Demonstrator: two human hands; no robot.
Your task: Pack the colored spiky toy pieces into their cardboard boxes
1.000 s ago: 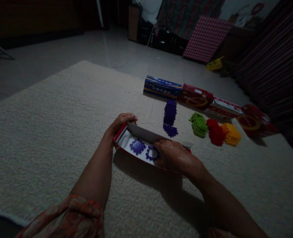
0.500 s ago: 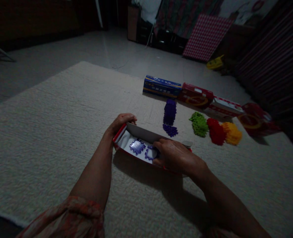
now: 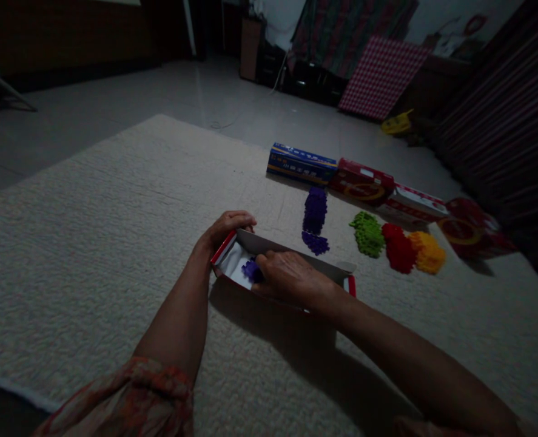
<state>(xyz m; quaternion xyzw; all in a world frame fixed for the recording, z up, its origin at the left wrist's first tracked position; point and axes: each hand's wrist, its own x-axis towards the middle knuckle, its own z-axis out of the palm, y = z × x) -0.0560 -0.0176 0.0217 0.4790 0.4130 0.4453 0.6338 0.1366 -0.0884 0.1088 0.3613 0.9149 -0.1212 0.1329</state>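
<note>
An open-topped cardboard box (image 3: 351, 286) with red ends and a white inside lies on the cream mat. Around its far left corner my left hand (image 3: 227, 229) is curled, fingers bent at the back wall. My right hand (image 3: 289, 276) reaches into the box with closed fingers on a purple plastic interlocking piece (image 3: 252, 269) with notched edges. Much of that piece and the box's middle are hidden under the hand. Beyond the box, a stack of purple interlocking pieces (image 3: 315, 212) stands on the mat, with a smaller purple group (image 3: 315, 243) just in front.
To the right lie piles of green pieces (image 3: 367, 233), red pieces (image 3: 400, 249) and yellow pieces (image 3: 427, 252). Behind them runs a row of boxes: a blue box (image 3: 301, 165), a red box (image 3: 363, 182), a white-and-red box (image 3: 414, 205) and another red box (image 3: 471, 229).
My right hand has moved left inside the box, from the right-hand purple piece to the left one. My left hand stays at the corner. The view has shifted slightly.
</note>
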